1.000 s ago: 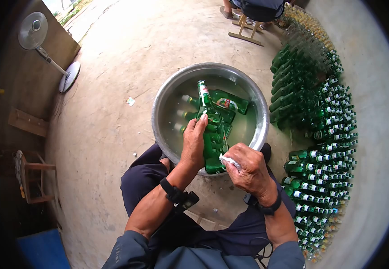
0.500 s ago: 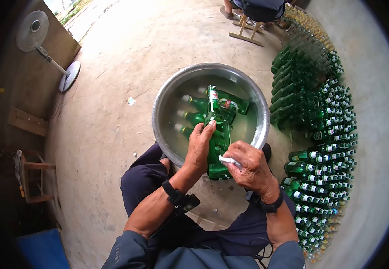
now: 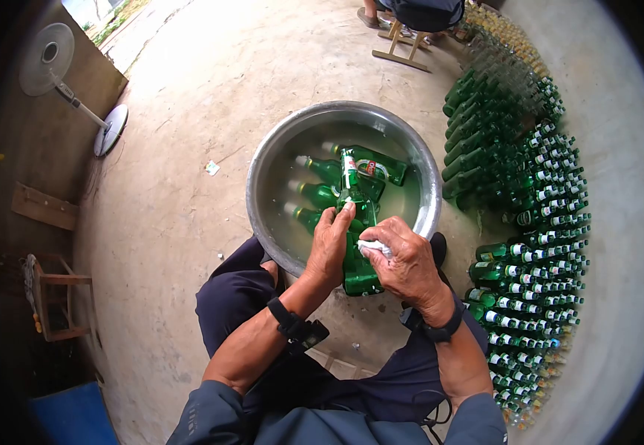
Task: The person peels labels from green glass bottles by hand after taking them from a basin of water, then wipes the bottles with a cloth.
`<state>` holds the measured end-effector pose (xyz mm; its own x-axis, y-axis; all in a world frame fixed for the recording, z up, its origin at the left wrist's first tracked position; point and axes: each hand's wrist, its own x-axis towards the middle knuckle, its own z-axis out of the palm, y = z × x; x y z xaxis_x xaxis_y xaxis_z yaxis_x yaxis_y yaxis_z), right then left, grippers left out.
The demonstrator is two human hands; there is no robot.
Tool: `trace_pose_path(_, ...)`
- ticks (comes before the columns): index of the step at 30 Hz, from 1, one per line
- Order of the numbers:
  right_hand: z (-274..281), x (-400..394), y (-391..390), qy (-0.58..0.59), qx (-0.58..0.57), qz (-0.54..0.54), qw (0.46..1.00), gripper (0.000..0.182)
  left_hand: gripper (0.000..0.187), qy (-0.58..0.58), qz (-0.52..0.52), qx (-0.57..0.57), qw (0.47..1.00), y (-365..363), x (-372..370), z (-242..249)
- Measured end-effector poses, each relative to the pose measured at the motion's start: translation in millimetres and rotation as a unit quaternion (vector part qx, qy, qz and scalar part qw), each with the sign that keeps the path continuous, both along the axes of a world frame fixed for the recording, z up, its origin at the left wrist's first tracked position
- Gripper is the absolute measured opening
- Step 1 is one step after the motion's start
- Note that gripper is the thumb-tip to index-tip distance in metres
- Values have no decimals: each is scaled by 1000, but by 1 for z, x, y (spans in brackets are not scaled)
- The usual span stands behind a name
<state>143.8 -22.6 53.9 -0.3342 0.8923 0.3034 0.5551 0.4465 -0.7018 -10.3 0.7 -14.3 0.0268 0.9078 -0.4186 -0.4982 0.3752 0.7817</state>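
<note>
My left hand (image 3: 329, 241) is wrapped round a green glass bottle (image 3: 360, 274), which slants over the near rim of a metal basin (image 3: 257, 222). The bottle's neck points away from me and its base is toward me. My right hand (image 3: 405, 259) is closed on a wet white wad (image 3: 375, 247), perhaps a cloth or scraped-off paper; it is beside the bottle's lower body. Several green bottles, one of them a labelled bottle (image 3: 381, 167), lie in the cloudy water of the basin.
Rows of green bottles (image 3: 537, 259) stand along the wall at right. A standing fan (image 3: 103, 126) and a wooden stool (image 3: 66, 278) are at left. A person (image 3: 422, 11) sits at the top on a wooden seat. A paper scrap (image 3: 212, 167) lies on the floor.
My right hand has moved slightly up and left along the bottle, with the white wad in its fingers. My left hand keeps its hold. The whole view has shifted a little.
</note>
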Motion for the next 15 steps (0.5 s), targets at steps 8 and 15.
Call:
trace_pose_path(8,-14,-2,7,3,-12,-95,995,12,45,-16,-34,-27,999,-6,1,-1)
trace_pose_path(15,-21,2,6,-16,-37,-106,994,13,64,-17,-44,-68,997,-13,5,-16)
